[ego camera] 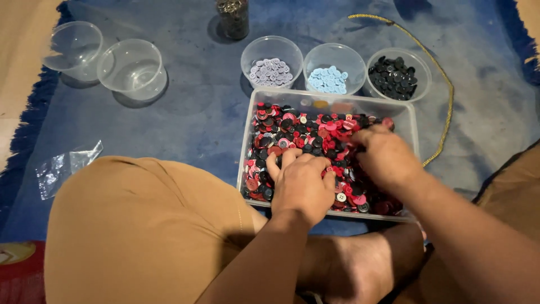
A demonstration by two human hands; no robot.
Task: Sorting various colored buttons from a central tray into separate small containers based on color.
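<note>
From my remote view both hands sit knuckles-up in the near clear tray [414, 121] of mixed red and black buttons [306, 135], left hand [304, 186] and right hand [385, 157] apart, fingers buried so grip unclear, three sorted tubs [336, 68] within reach just beyond.

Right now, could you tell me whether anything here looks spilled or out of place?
Nothing looks spilled. The buttons stay inside the tray, where both hands, left and right, dig. Only a crumpled plastic bag lies loose on the mat.
</note>
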